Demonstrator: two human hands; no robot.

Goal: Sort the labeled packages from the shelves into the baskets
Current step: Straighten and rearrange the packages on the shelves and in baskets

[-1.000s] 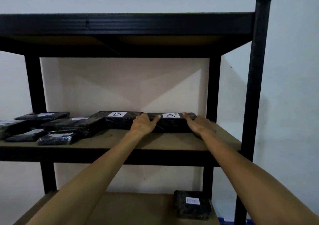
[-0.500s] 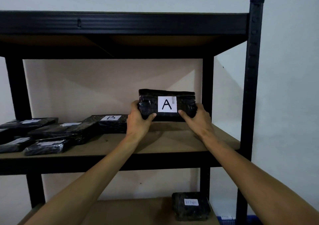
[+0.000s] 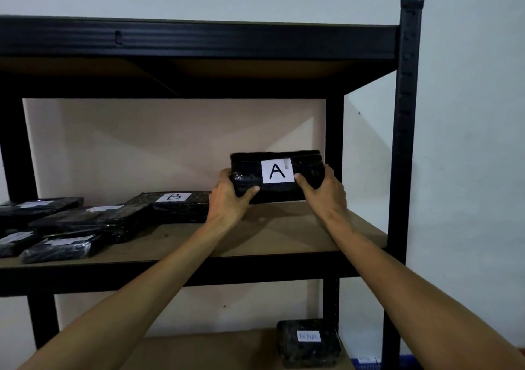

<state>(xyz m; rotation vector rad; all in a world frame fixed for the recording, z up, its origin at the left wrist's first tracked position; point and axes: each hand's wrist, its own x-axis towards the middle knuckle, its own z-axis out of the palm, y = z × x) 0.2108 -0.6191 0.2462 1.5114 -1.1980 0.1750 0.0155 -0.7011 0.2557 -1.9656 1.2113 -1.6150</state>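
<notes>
Your two arms fill the lower half of the frame, both of them bare. Your left forearm runs in from the lower left corner, long and slim, uncovered from the frame's edge to the wrist. Your right forearm comes in from the lower right corner, equally uncovered, with faint cords showing along its upper side near the wrist. Your left hand, just left of centre, is ungloved, and its thumb ends in a short, plain nail. Your right hand, just right of centre, is also ungloved, its thumb tipped with a short, plain nail, its knuckles faintly ridged.
</notes>
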